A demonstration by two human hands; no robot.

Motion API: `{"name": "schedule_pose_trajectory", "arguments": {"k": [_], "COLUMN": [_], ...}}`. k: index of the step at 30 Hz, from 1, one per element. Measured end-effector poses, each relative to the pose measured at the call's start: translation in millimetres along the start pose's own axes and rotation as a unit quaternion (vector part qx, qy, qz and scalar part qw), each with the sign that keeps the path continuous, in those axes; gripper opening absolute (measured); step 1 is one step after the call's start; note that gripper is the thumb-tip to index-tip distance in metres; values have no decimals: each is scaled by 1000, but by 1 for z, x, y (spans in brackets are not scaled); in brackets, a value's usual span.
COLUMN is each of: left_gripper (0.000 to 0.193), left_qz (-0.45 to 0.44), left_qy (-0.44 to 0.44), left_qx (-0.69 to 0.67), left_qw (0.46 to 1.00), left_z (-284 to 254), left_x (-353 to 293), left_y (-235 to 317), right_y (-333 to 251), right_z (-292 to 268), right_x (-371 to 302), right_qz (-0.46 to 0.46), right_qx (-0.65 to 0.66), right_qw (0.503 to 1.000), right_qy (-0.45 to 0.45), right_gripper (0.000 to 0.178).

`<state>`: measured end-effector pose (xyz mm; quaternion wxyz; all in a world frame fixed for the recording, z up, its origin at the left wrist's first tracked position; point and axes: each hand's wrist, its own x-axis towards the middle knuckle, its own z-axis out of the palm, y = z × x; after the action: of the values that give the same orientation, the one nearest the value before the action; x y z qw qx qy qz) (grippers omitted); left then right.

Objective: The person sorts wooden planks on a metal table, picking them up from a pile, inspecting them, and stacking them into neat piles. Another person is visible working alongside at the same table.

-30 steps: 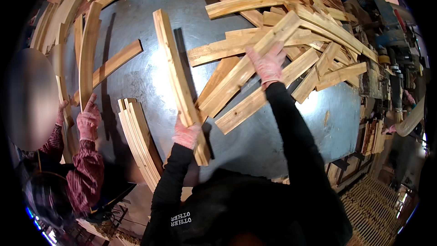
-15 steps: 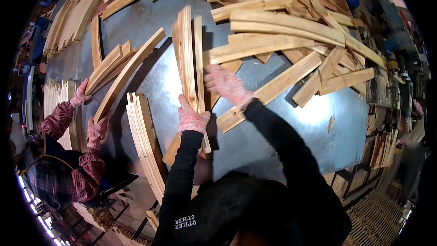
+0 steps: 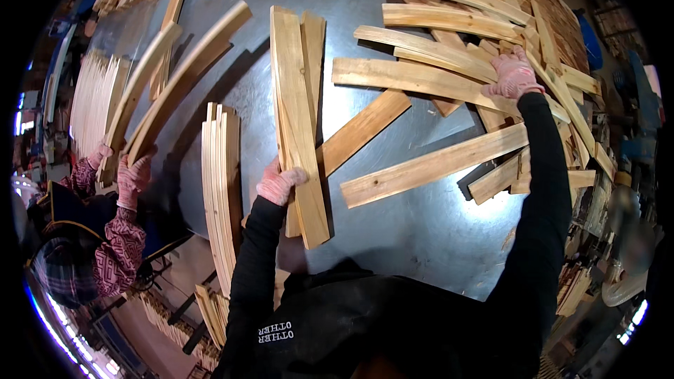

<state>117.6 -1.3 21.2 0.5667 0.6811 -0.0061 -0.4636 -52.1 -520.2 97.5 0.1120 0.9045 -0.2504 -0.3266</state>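
A bundle of wooden slats (image 3: 298, 119) at frame centre is clamped near its lower end by the left hand (image 3: 279, 184). At upper right, the right hand (image 3: 516, 74) is laid on a long slat (image 3: 414, 78); closure cannot be told. Metal table (image 3: 414, 231) beneath.

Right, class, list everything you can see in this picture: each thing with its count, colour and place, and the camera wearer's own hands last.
Table: one, grey metal, fills the middle.
Held bundle of slats: a few, pale wood, centre, gripped near its lower end.
Loose slats: many, pale wood, scattered and overlapping across the right and top.
Curved slat stack: one stack, pale wood, on edge at the table's left rim.
Co-worker's slats: a few, pale wood, held up at left.
Co-worker's hands: two, pink gloves, patterned sleeves, far left.
Left hand: pink glove, black sleeve, gripping the held bundle.
Right hand: pink glove, black sleeve, on the loose slats at upper right.
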Motion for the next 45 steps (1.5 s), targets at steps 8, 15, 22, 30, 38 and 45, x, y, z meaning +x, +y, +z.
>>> {"name": "schedule_pose_trajectory", "arguments": {"k": [8, 15, 22, 30, 38, 45], "left_gripper": [57, 55, 67, 73, 67, 67], "left_qz": [47, 97, 70, 68, 65, 61], "left_qy": [-28, 6, 24, 75, 92, 30], "left_qx": [-167, -231, -139, -147, -36, -229], "left_qw": [984, 968, 988, 984, 993, 971], "left_z": [2, 51, 46, 7, 19, 72], "left_x": [-3, 0, 14, -26, -7, -1], "left_y": [-45, -58, -74, -36, -27, -36], "right_y": [-19, -303, -146, -60, -200, -267], "right_z": [40, -14, -7, 16, -65, 3], "right_x": [-84, -164, -66, -25, -118, -172], "right_qz": [-49, -82, -76, -12, -63, -225], "right_qx": [393, 430, 204, 90, 459, 426], "right_qw": [914, 897, 907, 991, 886, 876], "right_qy": [91, 64, 360, 98, -36, 37], "right_gripper": [40, 53, 102, 108, 60, 99]}}
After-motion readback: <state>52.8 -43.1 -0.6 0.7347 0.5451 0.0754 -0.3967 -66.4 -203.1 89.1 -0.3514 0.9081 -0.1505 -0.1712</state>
